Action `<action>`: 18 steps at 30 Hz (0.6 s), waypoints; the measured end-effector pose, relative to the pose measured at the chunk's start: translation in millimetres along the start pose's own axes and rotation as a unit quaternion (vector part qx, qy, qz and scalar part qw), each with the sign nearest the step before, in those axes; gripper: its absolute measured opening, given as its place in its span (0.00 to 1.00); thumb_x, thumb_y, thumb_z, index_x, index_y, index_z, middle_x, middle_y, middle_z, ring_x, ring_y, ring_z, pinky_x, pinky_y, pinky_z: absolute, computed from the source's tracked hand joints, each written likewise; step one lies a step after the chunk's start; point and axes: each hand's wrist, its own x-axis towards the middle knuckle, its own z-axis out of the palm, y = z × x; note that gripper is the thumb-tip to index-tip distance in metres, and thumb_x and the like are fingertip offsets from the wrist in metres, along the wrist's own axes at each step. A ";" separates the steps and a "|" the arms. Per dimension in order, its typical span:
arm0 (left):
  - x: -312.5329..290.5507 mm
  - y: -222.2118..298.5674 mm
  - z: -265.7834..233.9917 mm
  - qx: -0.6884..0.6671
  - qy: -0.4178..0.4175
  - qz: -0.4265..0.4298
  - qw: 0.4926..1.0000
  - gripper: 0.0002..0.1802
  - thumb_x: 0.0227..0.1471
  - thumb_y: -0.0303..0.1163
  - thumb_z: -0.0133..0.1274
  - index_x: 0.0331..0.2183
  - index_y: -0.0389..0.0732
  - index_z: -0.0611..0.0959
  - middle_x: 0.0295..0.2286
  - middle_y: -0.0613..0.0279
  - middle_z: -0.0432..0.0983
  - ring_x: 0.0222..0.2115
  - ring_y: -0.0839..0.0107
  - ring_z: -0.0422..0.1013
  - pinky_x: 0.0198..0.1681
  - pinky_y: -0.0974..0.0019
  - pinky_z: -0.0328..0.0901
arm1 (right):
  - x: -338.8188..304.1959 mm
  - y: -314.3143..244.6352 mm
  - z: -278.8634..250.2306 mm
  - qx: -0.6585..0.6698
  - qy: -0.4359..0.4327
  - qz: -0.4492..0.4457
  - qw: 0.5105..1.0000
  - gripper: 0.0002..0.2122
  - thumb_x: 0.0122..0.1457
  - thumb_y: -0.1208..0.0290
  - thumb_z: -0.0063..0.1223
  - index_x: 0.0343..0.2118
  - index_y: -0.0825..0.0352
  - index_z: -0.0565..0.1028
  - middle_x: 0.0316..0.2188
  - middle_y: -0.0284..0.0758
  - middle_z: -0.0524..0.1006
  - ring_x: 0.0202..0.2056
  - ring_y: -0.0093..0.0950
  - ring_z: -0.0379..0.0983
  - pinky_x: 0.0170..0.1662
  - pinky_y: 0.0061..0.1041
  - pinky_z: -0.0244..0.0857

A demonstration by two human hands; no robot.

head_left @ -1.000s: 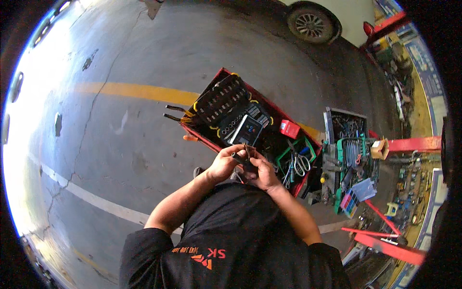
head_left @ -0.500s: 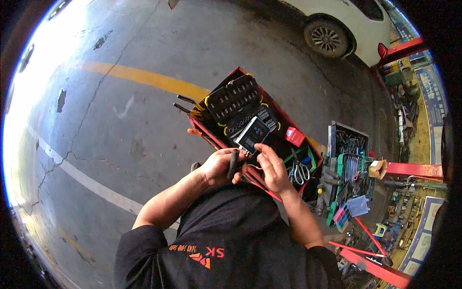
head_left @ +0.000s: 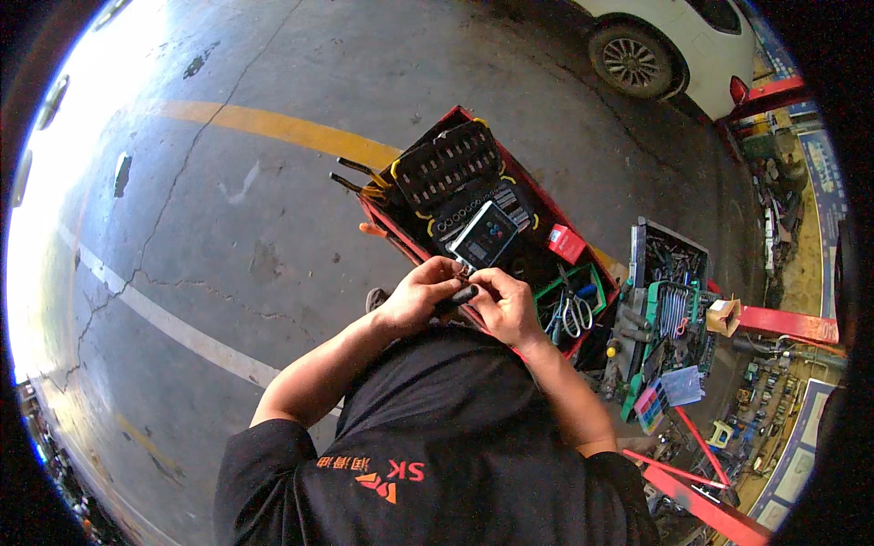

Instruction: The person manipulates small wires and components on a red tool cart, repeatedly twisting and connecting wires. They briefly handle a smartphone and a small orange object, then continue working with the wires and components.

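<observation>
My left hand is closed round a short black rod-like piece, whose rounded end sticks out toward my right hand. The fingers of my right hand are pinched together beside it, and both sets of fingertips meet at a small shiny bit. What the right fingers grip is too small to make out. Just beyond them, a handheld device with a dark screen and pale frame lies over an open socket set. The set rests in a red tool cart.
A red box and a green tray with scissors are in the cart's right part. Pliers-like handles jut out over its left edge. Further right are an open toolbox, red lift arms and a white car.
My right hand has drawn back from the device's lower edge to meet my left fingertips. The black piece has tilted from nearly upright to lying more sideways.
</observation>
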 end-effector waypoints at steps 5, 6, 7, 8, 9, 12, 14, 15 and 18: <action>0.9 -11.5 8.6 0.084 0.025 0.103 0.991 0.15 0.53 0.22 0.52 0.44 0.36 0.71 0.38 0.64 0.72 0.40 0.75 0.68 0.46 0.69 0.64 | -9.3 4.9 7.7 0.045 0.025 0.007 0.999 0.05 0.57 0.74 0.51 0.34 0.69 0.73 0.26 0.39 0.77 0.29 0.29 0.77 0.33 0.27 0.70; 1.4 -14.7 8.3 0.083 0.023 0.114 0.990 0.15 0.53 0.23 0.52 0.44 0.37 0.72 0.37 0.64 0.72 0.40 0.75 0.68 0.45 0.69 0.64 | -10.7 0.5 5.0 0.061 0.017 0.032 0.997 0.05 0.58 0.74 0.51 0.35 0.69 0.73 0.27 0.40 0.78 0.29 0.28 0.77 0.33 0.26 0.70; 1.4 -16.3 8.3 0.084 0.021 0.125 0.988 0.15 0.53 0.23 0.53 0.44 0.37 0.72 0.37 0.64 0.72 0.39 0.75 0.68 0.45 0.70 0.64 | -12.0 1.9 4.5 0.061 0.012 0.029 0.998 0.05 0.58 0.74 0.50 0.35 0.69 0.72 0.27 0.40 0.78 0.29 0.28 0.77 0.32 0.26 0.70; 0.4 -16.5 8.9 0.087 0.021 0.122 0.988 0.15 0.53 0.23 0.53 0.44 0.37 0.72 0.37 0.64 0.73 0.39 0.75 0.68 0.45 0.70 0.64 | -13.3 4.5 4.2 0.060 0.008 0.027 0.998 0.05 0.58 0.75 0.50 0.35 0.70 0.72 0.27 0.39 0.78 0.29 0.27 0.77 0.32 0.25 0.70; -1.0 -16.0 9.5 0.090 0.020 0.120 0.989 0.14 0.53 0.24 0.53 0.43 0.37 0.72 0.37 0.64 0.73 0.39 0.75 0.68 0.45 0.70 0.64 | -14.6 6.6 4.3 0.060 0.003 0.024 0.998 0.05 0.58 0.75 0.50 0.35 0.70 0.72 0.27 0.39 0.78 0.28 0.26 0.77 0.32 0.25 0.70; -2.1 -17.9 10.2 0.091 0.013 0.125 0.988 0.14 0.54 0.25 0.53 0.43 0.37 0.72 0.36 0.65 0.73 0.39 0.76 0.69 0.44 0.70 0.65 | -18.7 9.4 4.4 0.095 -0.007 0.034 0.995 0.05 0.59 0.76 0.49 0.36 0.70 0.73 0.27 0.38 0.78 0.28 0.25 0.77 0.31 0.24 0.70; -2.4 -19.2 10.6 0.104 0.014 0.127 0.986 0.13 0.55 0.26 0.53 0.43 0.36 0.73 0.36 0.65 0.73 0.38 0.76 0.69 0.43 0.71 0.65 | -21.3 8.4 2.7 0.107 -0.023 0.057 0.992 0.06 0.59 0.76 0.49 0.37 0.70 0.72 0.27 0.37 0.78 0.28 0.24 0.76 0.31 0.23 0.70; -2.7 -18.8 11.4 0.118 0.018 0.125 0.985 0.13 0.55 0.27 0.53 0.42 0.36 0.73 0.36 0.65 0.73 0.37 0.77 0.69 0.43 0.71 0.65 | -22.4 7.7 2.0 0.112 -0.031 0.069 0.991 0.06 0.58 0.77 0.49 0.37 0.70 0.72 0.28 0.37 0.78 0.29 0.23 0.76 0.31 0.23 0.69; -4.7 -16.4 15.5 0.127 0.021 0.128 0.983 0.11 0.57 0.28 0.52 0.42 0.36 0.74 0.34 0.66 0.73 0.36 0.78 0.68 0.42 0.72 0.65 | -24.0 6.3 1.8 0.154 -0.039 0.095 0.983 0.06 0.58 0.77 0.49 0.38 0.71 0.72 0.28 0.35 0.78 0.29 0.20 0.75 0.31 0.21 0.69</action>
